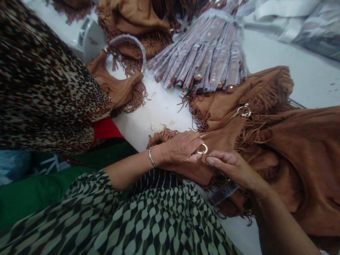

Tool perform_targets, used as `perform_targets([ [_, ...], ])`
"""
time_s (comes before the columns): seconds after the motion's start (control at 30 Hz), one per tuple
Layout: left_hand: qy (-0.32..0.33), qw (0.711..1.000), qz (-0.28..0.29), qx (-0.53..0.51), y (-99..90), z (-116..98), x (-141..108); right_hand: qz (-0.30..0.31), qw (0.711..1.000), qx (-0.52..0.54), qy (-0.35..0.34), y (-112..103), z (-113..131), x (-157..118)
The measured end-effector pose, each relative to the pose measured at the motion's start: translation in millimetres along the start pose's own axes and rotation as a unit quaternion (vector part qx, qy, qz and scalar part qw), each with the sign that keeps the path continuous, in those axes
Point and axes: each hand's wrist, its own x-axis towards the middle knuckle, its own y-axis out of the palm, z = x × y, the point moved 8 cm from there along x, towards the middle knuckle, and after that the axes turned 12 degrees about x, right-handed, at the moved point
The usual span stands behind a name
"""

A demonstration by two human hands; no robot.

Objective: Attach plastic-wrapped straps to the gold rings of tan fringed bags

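Observation:
A brown suede bag (225,136) with fringe lies in front of me, with a gold zip along its opening. My left hand (183,147) is closed at the bag's near end, its fingers on a gold metal ring (202,148) that sticks out toward the right. Just right of the ring, my right hand (231,163) pinches a small edge of the brown suede between thumb and fingers. Another gold ring fitting (244,111) sits at the zip's far end. The fingertips partly hide how the near ring joins the bag.
A bundle of plastic-wrapped straps (207,49) lies on the white table (143,122). More brown fringed bags (132,17) are piled at the back, and brown suede (313,159) lies at right. A person in a spotted garment (53,81) stands close at left, beside a bag with a wrapped handle (135,40).

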Motion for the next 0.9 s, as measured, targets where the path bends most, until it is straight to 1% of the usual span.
perform_targets([
  [0.2,-0.009,1.000,0.000,-0.012,-2.3,0,0,-0.014,1.000,-0.004,0.000,1,-1,-3],
  [0.37,-0.007,0.999,0.013,-0.029,2.2,3,1,-0.021,1.000,-0.008,-0.021,1,7,-5],
  [0.5,0.004,0.999,0.029,-0.032,7.5,2,2,-0.019,0.998,-0.036,-0.042,4,13,-5],
  [0.67,-0.006,0.999,0.022,-0.038,8.4,3,2,-0.034,0.997,-0.064,-0.029,1,9,-7],
  [0.9,0.007,0.998,0.041,-0.050,2.5,-1,2,-0.039,0.999,-0.027,-0.012,1,6,-7],
])
